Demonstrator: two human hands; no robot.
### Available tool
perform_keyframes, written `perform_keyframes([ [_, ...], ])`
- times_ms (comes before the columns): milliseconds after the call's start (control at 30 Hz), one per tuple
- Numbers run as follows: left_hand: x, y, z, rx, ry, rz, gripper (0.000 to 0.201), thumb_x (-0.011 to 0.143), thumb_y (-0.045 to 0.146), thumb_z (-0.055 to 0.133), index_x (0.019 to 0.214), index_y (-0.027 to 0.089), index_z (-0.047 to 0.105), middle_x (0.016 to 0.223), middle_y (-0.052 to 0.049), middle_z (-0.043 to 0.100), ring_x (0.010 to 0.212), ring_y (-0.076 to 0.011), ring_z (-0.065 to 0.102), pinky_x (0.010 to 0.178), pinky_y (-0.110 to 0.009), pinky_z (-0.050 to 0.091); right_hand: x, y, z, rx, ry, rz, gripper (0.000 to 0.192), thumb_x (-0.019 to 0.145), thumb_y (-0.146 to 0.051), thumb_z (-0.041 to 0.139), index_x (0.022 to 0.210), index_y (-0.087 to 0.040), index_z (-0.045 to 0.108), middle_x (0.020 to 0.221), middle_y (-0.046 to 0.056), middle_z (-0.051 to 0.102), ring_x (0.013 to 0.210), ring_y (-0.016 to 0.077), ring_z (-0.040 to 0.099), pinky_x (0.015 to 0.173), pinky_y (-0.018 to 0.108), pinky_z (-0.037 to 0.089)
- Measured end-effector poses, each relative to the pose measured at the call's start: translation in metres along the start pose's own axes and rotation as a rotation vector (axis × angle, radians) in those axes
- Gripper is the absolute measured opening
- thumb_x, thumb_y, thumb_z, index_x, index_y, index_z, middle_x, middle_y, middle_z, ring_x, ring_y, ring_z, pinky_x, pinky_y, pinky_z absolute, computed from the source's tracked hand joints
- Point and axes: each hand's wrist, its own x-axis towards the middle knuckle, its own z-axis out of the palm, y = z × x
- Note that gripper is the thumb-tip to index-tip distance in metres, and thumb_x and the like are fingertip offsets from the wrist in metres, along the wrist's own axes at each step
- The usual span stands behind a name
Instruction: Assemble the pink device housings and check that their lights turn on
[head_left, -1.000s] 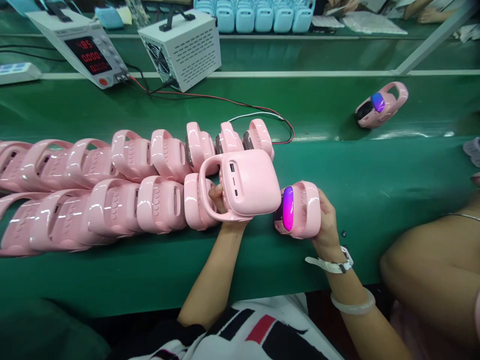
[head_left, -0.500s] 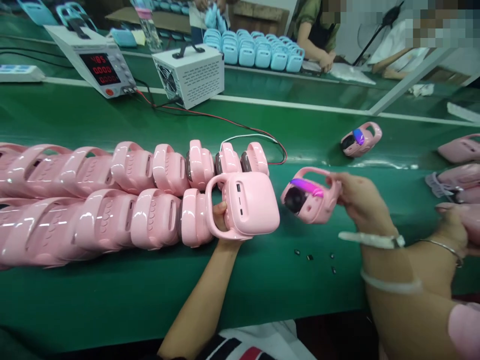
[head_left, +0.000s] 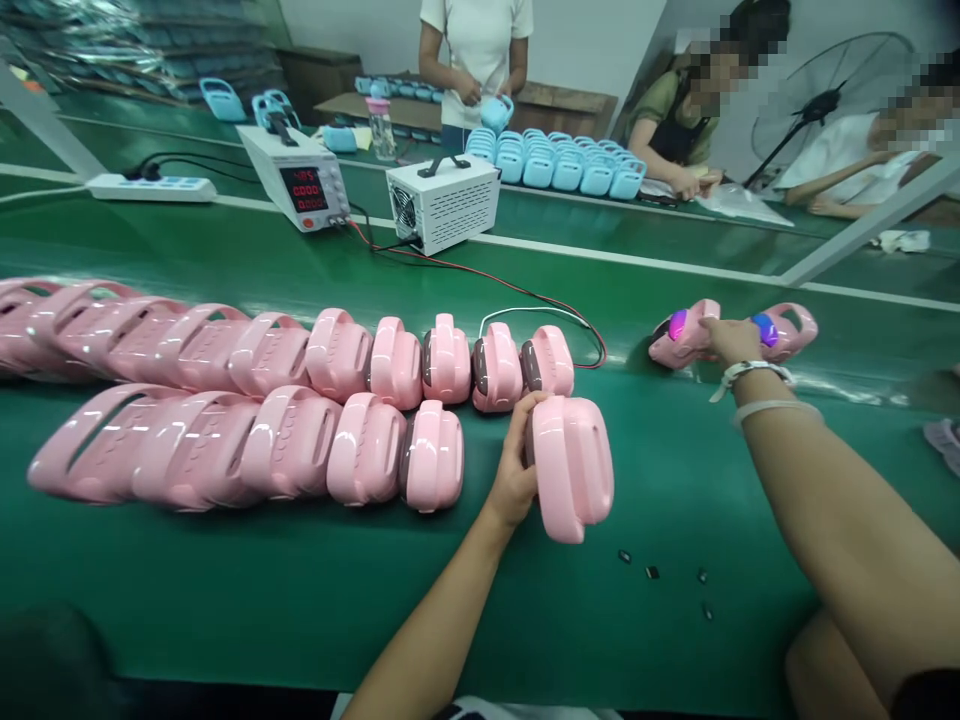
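Note:
My left hand (head_left: 514,470) grips a pink handled speaker (head_left: 571,466) upright on the green belt (head_left: 300,590), just right of two rows of pink speakers (head_left: 285,400). My right hand (head_left: 726,338) reaches far out and rests on a lit pink speaker (head_left: 681,334) lying on the belt, its light glowing magenta. Right behind it lies another lit pink speaker (head_left: 784,328) with a blue-purple light.
A power supply (head_left: 296,188) and a white box unit (head_left: 442,203) with red and black wires (head_left: 525,295) stand beyond the belt. Blue speakers (head_left: 562,165) line the far table, where other people work. Small black bits (head_left: 652,573) lie on the belt.
My right hand carried the lit speaker away to the right and set it beside the other lit one. My left hand turned its speaker and lowered it onto the belt.

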Motion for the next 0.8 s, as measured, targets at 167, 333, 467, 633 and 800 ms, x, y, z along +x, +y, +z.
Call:
perform_keyframes([
  [167,-0.003,0.005,0.009,0.218,-0.097,0.079,0.065,0.052,0.023,0.085,0.113,0.025,0.062,0.099,0.0,0.061,0.085,-0.0194,0.054,0.081,-0.027,0.044,-0.06,-0.029,-0.015,0.116,0.043,0.056,0.027,0.076,-0.049,0.076,0.088,-0.027,0.066,0.079,0.003,0.064,0.065,0.0182,0.065,0.065,0.039,0.052],
  [333,-0.01,-0.001,0.014,0.498,-0.072,0.086,0.064,0.053,0.021,0.08,0.115,0.026,0.065,0.114,-0.003,0.062,0.104,-0.0269,0.057,0.094,-0.033,0.045,-0.208,-0.059,-0.026,0.164,-0.214,0.054,0.039,0.073,-0.053,0.076,0.055,-0.021,0.063,0.053,0.001,0.057,0.047,0.0143,0.053,0.046,0.029,0.045],
  [467,-0.021,-0.007,0.023,0.613,-0.105,0.058,0.068,0.055,0.024,0.081,0.12,0.029,0.063,0.113,-0.002,0.062,0.098,-0.0251,0.057,0.091,-0.033,0.046,-0.297,-0.067,-0.028,0.044,-0.266,-0.022,0.024,0.074,-0.032,0.082,0.065,-0.021,0.064,0.059,-0.001,0.061,0.054,0.0135,0.058,0.051,0.024,0.046],
  [633,-0.04,-0.007,0.042,0.82,-0.19,0.041,0.072,0.058,0.027,0.08,0.126,0.032,0.058,0.113,-0.002,0.059,0.093,-0.0247,0.059,0.093,-0.037,0.046,-0.324,-0.058,-0.035,0.145,-0.08,0.022,0.029,0.075,-0.028,0.082,0.067,-0.022,0.054,0.062,-0.004,0.053,0.056,0.0117,0.055,0.053,0.022,0.047],
  [800,-0.048,-0.003,0.058,0.963,-0.217,0.03,0.073,0.058,0.033,0.08,0.127,0.031,0.058,0.112,-0.003,0.057,0.093,-0.0258,0.06,0.093,-0.041,0.046,-0.328,-0.045,-0.051,0.252,-0.111,0.083,0.031,0.077,-0.03,0.082,0.067,-0.021,0.053,0.064,-0.004,0.049,0.058,0.0108,0.05,0.052,0.021,0.045],
])
